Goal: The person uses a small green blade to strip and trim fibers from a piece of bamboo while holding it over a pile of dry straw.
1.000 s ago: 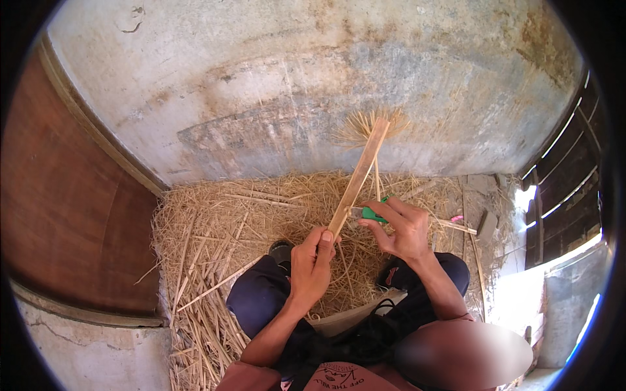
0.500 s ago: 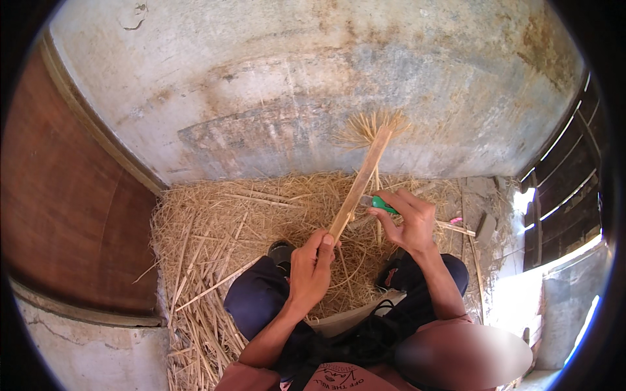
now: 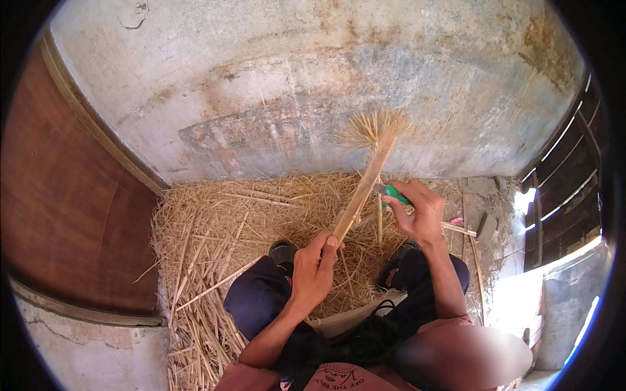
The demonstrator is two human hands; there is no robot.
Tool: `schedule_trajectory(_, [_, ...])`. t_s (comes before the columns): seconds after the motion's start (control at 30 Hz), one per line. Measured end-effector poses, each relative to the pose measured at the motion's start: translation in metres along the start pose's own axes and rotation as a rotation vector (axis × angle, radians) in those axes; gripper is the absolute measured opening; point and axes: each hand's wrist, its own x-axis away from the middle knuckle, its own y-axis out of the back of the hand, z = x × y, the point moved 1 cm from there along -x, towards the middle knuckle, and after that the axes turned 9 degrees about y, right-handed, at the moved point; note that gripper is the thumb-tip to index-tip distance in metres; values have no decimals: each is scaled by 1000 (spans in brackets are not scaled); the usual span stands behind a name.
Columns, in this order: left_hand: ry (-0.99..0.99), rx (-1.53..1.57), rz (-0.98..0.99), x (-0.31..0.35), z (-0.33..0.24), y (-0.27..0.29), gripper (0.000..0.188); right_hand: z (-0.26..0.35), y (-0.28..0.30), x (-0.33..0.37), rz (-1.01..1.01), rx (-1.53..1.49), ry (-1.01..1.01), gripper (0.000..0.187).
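My left hand (image 3: 315, 268) is closed around the near end of a long flat wood or bamboo strip (image 3: 369, 177), thumb along its top. The strip slants up and to the right. A fan of thin splints (image 3: 374, 128) spreads around its far end; I cannot tell whether they are joined to it. In my right hand (image 3: 420, 212) is a green-handled utility knife (image 3: 396, 195), gripped between thumb and fingers. Its blade points left and meets or nearly meets the strip's right edge about midway. Thin slivers hang beside the strip below the blade.
Straw-like shavings (image 3: 215, 208) cover the floor, with longer split strips (image 3: 207, 332) heaped at the lower left. A stained wall (image 3: 280, 85) stands ahead and a brown panel (image 3: 78, 195) at left. A small block (image 3: 486, 227) lies right, near dark slats (image 3: 564, 182).
My right hand and the knife have moved up and to the right along the strip. The strip has shifted slightly right and down at its far end. My left hand keeps its hold.
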Motion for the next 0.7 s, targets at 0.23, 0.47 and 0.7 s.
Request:
schedule_trajectory(0.23, [13, -21, 19, 0, 0, 2, 42, -11, -1, -1, -22, 37, -26, 22])
schedule_trajectory(0.47, [123, 43, 94, 3, 8, 12, 40, -116, 68, -10, -143, 355, -605, 36])
schedule_trajectory(0.7, [117, 252, 220, -7, 9, 6, 33, -96, 6, 38, 586, 30, -535, 38])
